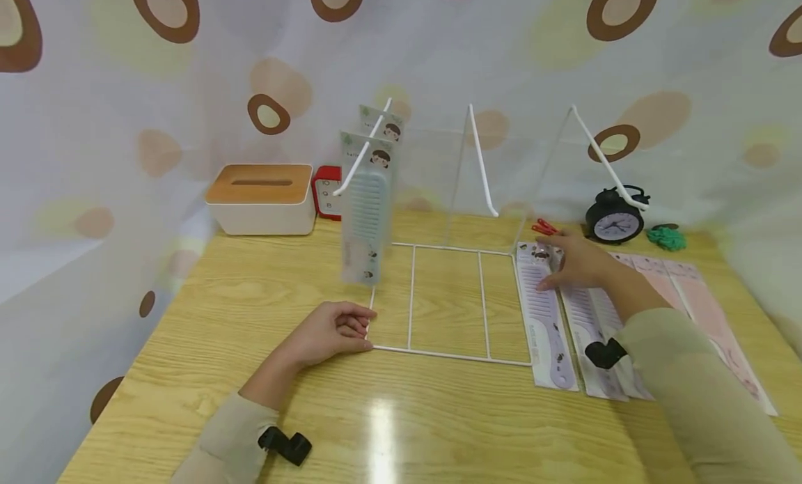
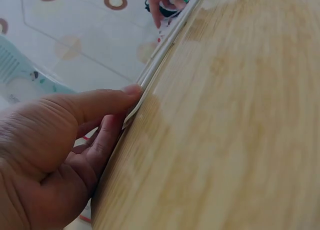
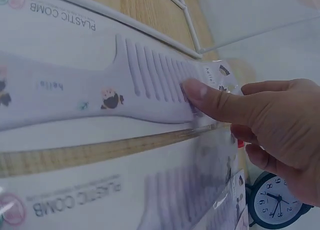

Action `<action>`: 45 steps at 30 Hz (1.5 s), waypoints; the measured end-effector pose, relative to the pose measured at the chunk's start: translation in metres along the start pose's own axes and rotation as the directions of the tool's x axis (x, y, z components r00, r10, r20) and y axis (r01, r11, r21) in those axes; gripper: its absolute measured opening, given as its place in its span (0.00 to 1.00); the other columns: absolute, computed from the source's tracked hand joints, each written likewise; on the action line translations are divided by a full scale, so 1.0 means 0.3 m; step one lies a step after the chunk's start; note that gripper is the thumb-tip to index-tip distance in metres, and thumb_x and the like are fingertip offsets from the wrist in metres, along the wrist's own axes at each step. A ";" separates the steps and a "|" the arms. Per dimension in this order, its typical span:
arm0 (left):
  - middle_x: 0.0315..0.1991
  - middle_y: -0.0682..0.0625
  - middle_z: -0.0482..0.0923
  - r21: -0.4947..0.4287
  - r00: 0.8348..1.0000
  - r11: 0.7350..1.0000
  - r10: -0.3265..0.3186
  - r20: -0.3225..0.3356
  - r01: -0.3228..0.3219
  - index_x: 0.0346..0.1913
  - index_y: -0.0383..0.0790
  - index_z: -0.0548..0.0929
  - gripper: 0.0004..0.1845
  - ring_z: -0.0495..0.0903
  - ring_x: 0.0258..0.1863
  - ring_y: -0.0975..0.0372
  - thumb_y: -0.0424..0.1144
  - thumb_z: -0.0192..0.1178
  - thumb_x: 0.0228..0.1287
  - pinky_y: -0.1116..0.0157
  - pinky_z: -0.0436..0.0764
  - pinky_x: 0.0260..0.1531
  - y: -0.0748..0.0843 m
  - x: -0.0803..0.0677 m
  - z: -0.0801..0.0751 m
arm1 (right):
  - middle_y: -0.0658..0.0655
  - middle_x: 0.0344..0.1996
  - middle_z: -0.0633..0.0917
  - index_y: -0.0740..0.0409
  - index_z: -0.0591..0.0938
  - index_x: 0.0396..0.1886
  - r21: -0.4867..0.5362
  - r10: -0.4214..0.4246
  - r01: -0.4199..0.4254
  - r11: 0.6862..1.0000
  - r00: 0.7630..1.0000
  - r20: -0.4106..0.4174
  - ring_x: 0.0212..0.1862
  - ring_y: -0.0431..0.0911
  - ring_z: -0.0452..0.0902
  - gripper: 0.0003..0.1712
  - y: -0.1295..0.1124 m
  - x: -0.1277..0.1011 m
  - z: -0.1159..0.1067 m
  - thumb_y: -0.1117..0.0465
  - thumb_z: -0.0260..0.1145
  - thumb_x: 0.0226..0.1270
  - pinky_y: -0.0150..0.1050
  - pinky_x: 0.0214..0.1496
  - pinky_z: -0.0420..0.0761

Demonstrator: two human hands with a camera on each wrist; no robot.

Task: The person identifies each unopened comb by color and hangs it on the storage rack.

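left hand (image 1: 332, 331) loosely curled, fingertips touched white wire rack (image 1: 447, 299) front-left corner | right hand (image 1: 573, 261) fingers pressed purple packaged comb (image 1: 545, 310), right of rack

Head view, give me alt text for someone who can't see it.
A right hand touches the top of a packaged purple comb lying flat on a wooden table, while the left hand rests at the corner of a white wire rack with two green packaged combs hanging.
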State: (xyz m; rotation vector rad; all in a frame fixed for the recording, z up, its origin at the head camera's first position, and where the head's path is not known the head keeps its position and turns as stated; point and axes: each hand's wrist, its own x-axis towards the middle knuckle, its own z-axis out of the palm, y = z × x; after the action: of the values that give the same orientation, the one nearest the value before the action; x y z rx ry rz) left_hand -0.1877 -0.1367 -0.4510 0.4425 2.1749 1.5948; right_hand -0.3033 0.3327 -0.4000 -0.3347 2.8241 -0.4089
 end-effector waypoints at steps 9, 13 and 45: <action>0.42 0.41 0.83 0.044 1.000 0.999 -0.024 -0.014 0.025 0.58 0.29 0.80 0.26 0.83 0.38 0.62 0.33 0.73 0.57 0.69 0.83 0.41 0.009 0.008 0.000 | 0.66 0.55 0.79 0.61 0.80 0.59 0.274 0.120 -0.068 0.959 0.977 -0.175 0.52 0.57 0.74 0.27 -0.008 -0.043 -0.001 0.49 0.69 0.68 0.43 0.47 0.78; 0.39 0.43 0.84 0.047 0.999 0.998 -0.039 -0.025 0.040 0.58 0.31 0.81 0.26 0.83 0.37 0.62 0.34 0.74 0.56 0.68 0.83 0.40 0.006 0.010 -0.001 | 0.57 0.56 0.80 0.57 0.80 0.60 0.483 0.192 -0.071 0.873 0.960 -0.205 0.51 0.48 0.76 0.34 -0.018 -0.116 -0.035 0.38 0.67 0.66 0.34 0.45 0.82; 0.38 0.44 0.85 0.014 0.999 0.999 -0.041 -0.022 0.041 0.56 0.30 0.83 0.25 0.84 0.37 0.62 0.33 0.75 0.54 0.69 0.83 0.40 -0.010 0.012 -0.008 | 0.52 0.30 0.89 0.68 0.89 0.36 0.684 -0.051 0.678 0.270 0.720 -0.692 0.32 0.40 0.81 0.04 -0.685 -0.311 -0.195 0.73 0.71 0.62 0.29 0.39 0.83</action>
State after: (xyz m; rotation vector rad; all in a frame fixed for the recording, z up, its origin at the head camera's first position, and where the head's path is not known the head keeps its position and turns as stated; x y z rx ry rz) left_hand -0.1921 -0.1378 -0.4539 0.3839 2.1982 1.5704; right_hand -0.1945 0.1797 -0.2618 -0.7306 2.2837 -2.4626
